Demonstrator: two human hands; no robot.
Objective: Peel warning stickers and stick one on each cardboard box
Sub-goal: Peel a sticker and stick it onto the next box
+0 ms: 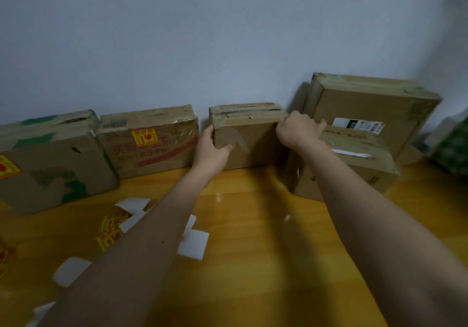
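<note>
The bare middle box is being gripped between the left hand and right hand, while unused stickers are lying under the left forearm, where they risk being brushed aside.

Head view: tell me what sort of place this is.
Probably a room in a home used for packing parcels: taped cardboard boxes lean against a plain wall on a wooden floor, with warning stickers lying loose.
</note>
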